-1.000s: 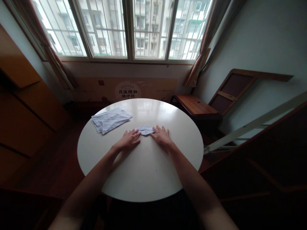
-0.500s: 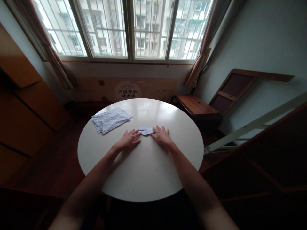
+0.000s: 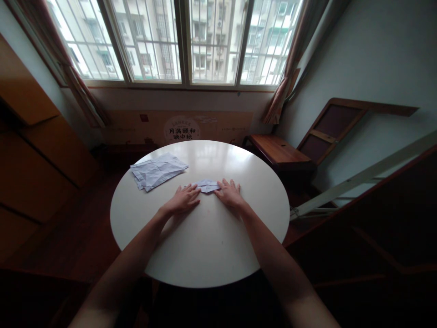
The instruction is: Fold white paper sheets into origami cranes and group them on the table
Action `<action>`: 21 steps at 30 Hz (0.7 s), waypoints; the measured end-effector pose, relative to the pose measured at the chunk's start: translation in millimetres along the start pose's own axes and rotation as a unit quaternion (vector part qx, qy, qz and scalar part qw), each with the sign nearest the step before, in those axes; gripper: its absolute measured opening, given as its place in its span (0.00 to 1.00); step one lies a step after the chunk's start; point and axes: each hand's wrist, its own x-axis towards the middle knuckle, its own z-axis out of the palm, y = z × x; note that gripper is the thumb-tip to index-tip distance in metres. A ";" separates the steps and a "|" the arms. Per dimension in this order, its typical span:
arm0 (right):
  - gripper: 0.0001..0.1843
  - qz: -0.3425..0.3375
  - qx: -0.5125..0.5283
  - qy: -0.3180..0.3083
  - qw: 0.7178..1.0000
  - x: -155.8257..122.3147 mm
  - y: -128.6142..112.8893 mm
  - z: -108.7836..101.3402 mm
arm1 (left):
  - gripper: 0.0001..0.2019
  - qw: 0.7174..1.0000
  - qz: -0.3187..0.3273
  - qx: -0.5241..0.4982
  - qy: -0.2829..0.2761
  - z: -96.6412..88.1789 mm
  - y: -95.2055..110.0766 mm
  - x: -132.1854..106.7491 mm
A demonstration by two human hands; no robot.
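Two hands, head view only. Left hand [image 3: 184, 199] and right hand [image 3: 230, 193] lie flat, palms down, fingers spread and unclenched, gripping nothing. A small folded paper [image 3: 207, 186] sits on the white tabletop [image 3: 205, 246] between them at the fingertips, its long axis running left to right. Each hand touches one end, and both are about equally near. Creased sheets [image 3: 157, 171] lie apart, toward the far left.

Two hands: left hand [image 3: 184, 199], right hand [image 3: 229, 193]; one folded paper [image 3: 207, 186]; one sheet pile [image 3: 157, 171]; one table [image 3: 205, 246].
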 end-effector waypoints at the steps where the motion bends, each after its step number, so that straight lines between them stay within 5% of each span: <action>1: 0.34 0.000 0.002 0.001 1.000 0.1 0.0 0.0 | 0.30 1.000 0.001 -0.001 0.001 -0.1 0.1 -0.1; 8: 0.33 -0.007 0.019 0.023 1.000 -2.6 -0.2 -0.4 | 0.29 1.000 0.001 -0.002 0.007 0.1 0.2 0.0; 13: 0.34 -0.046 0.014 0.118 0.992 -5.4 -5.4 -3.0 | 0.29 1.000 0.005 -0.004 0.013 1.0 -0.6 -0.3; 18: 0.19 -0.146 0.021 0.119 0.982 -10.9 -10.7 -8.5 | 0.29 1.000 0.005 0.002 0.010 -0.7 0.5 -1.5; 21: 0.14 -0.122 0.025 0.115 0.986 -12.9 -8.9 -12.1 | 0.30 1.000 -0.001 0.004 0.003 -0.7 0.3 -1.3</action>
